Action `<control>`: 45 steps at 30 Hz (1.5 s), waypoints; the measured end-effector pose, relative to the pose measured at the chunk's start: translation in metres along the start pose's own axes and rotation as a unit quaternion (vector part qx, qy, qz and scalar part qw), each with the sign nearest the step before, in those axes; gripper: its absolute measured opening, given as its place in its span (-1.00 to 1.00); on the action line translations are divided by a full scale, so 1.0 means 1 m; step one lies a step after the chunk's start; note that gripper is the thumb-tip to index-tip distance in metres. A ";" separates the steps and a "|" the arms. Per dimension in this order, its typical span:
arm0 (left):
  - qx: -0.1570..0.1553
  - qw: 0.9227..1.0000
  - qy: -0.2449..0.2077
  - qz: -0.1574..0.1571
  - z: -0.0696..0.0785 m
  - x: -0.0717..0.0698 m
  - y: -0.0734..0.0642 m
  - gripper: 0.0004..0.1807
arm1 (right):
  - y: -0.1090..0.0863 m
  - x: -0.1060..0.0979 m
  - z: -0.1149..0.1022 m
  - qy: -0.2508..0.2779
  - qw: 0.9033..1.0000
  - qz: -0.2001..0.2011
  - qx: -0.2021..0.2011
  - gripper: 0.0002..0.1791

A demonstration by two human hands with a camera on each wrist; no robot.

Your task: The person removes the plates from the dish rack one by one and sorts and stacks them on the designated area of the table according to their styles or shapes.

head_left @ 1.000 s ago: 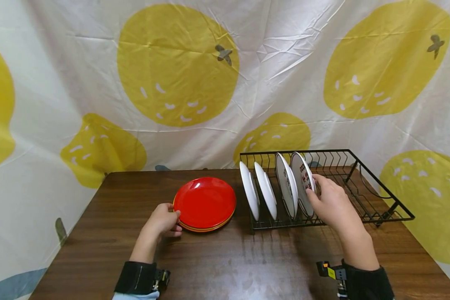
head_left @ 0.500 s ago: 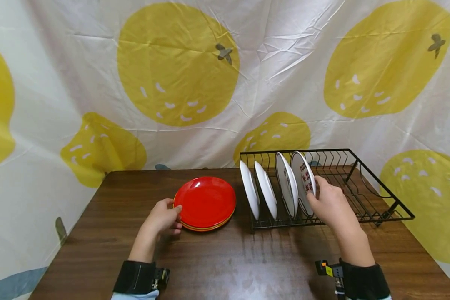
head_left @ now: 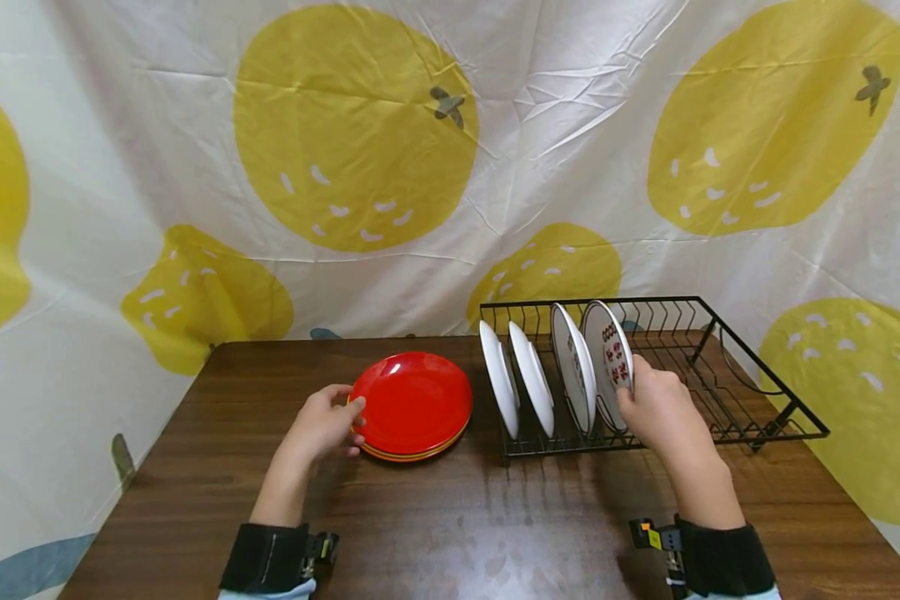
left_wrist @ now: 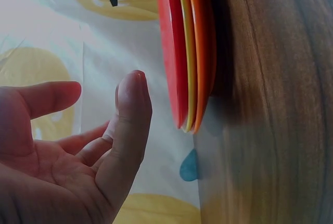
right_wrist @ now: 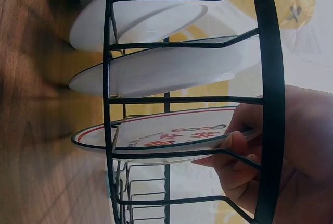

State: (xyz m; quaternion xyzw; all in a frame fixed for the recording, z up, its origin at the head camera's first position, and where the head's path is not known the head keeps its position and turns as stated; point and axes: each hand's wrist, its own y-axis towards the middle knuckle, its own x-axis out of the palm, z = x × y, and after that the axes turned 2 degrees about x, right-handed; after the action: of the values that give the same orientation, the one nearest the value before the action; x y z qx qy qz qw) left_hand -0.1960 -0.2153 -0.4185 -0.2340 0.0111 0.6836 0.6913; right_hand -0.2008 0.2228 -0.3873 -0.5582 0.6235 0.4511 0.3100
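My right hand (head_left: 663,408) pinches the near edge of a white plate (head_left: 611,358) with a dark rim and red pattern. That plate stands on edge in a black wire dish rack (head_left: 667,298); in the right wrist view, thumb and fingers grip the plate's rim (right_wrist: 151,130) beside the rack's thick rail (right_wrist: 273,94). My left hand (head_left: 326,427) is at the left side of a stack topped by a red plate (head_left: 412,404). Seen from the left wrist, its fingers are loosely spread and apart from the stack, where a yellow plate (left_wrist: 186,41) and an orange plate (left_wrist: 205,52) lie beneath.
Left in the rack stand two plain white plates, one white plate (head_left: 499,383) and another white plate (head_left: 531,382), then a dark-rimmed plate (head_left: 573,371). The rack extends rightward on the brown wooden table (head_left: 450,533). A lemon-print cloth (head_left: 540,167) hangs behind.
The plate in my right hand has turned slightly, showing more of its red pattern. My left hand has shifted a little up at the stack's edge. The other plates have stayed put.
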 end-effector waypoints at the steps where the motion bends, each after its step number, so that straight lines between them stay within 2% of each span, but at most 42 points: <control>1: 0.001 1.000 -0.001 0.000 0.000 0.000 -0.001 -0.34 | 0.000 0.000 0.000 -0.002 1.000 0.004 0.000 -0.58; 6: 0.001 1.000 -0.005 0.002 0.000 -0.001 -0.003 -0.35 | -0.001 0.001 -0.001 -0.016 1.000 0.026 0.000 -0.65; 11: 0.010 1.000 -0.008 0.004 0.004 -0.004 -0.007 -0.35 | -0.003 -0.002 -0.003 -0.021 0.999 0.047 0.006 -0.61; 17: 0.034 0.999 -0.008 0.015 0.012 -0.009 -0.014 -0.34 | -0.007 -0.013 -0.003 -0.004 0.994 0.111 -0.015 -0.57; 21: 0.055 0.998 -0.019 0.029 0.019 -0.011 -0.019 -0.32 | -0.013 -0.026 -0.004 0.018 0.982 0.182 -0.046 -0.58; 24: 0.065 0.997 -0.024 0.038 0.024 -0.012 -0.023 -0.31 | -0.016 -0.036 -0.006 0.037 0.967 0.241 -0.070 -0.61; 27: 0.088 0.995 -0.026 0.035 0.027 -0.010 -0.025 -0.30 | -0.021 -0.046 -0.007 0.069 0.957 0.274 -0.067 -0.67; 31: 0.127 0.991 -0.039 0.014 0.028 -0.007 -0.028 -0.35 | -0.030 -0.057 -0.011 0.155 0.953 0.258 -0.023 -0.73; 33: 0.145 0.988 -0.053 0.003 0.030 -0.005 -0.030 -0.38 | -0.035 -0.062 -0.013 0.209 0.948 0.241 0.001 -0.72; 35: 0.164 0.984 -0.070 -0.003 0.032 -0.002 -0.032 -0.42 | -0.038 -0.067 -0.015 0.250 0.941 0.229 0.003 -0.69; 37: 0.184 0.979 -0.087 0.001 0.035 0.000 -0.035 -0.47 | -0.041 -0.070 -0.018 0.285 0.933 0.219 -0.006 -0.70; 40: 0.216 0.969 -0.120 0.021 0.042 0.004 -0.041 -0.55 | -0.043 -0.073 -0.021 0.324 0.923 0.199 -0.049 -0.73; 43: 0.253 0.954 -0.159 0.037 0.049 0.009 -0.049 -0.61 | -0.044 -0.073 -0.024 0.386 0.903 0.166 -0.086 -0.74; 45: 0.277 0.944 -0.177 0.036 0.053 0.013 -0.053 -0.64 | -0.045 -0.072 -0.026 0.422 0.889 0.144 -0.108 -0.73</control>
State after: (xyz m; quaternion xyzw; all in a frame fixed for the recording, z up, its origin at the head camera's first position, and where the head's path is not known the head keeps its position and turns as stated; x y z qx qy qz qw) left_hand -0.1607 -0.1826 -0.3595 0.0918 0.0856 0.7085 0.6945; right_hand -0.1409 0.2305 -0.3224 -0.6302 0.7165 0.2771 -0.1124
